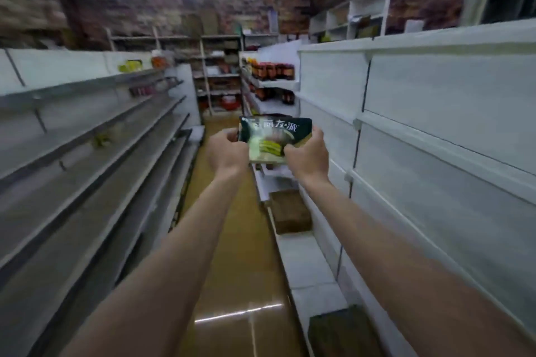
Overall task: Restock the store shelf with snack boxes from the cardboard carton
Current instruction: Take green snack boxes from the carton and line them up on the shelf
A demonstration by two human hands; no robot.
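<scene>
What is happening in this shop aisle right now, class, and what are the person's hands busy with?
A person stands in a narrow aisle between white shelves, both arms stretched forward. The left hand and the right hand each grip one end of a dark green snack box, held up in the air with its printed face towards the camera. It is not yet on any shelf. A brown carton sits low by the right-hand shelving. The picture is blurred.

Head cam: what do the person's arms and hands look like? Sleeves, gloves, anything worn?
Both forearms are bare for their whole visible length, with no sleeves in view. The left hand and right hand are ungloved. No watch, bands or rings are visible, though the frame is motion-blurred.
</scene>
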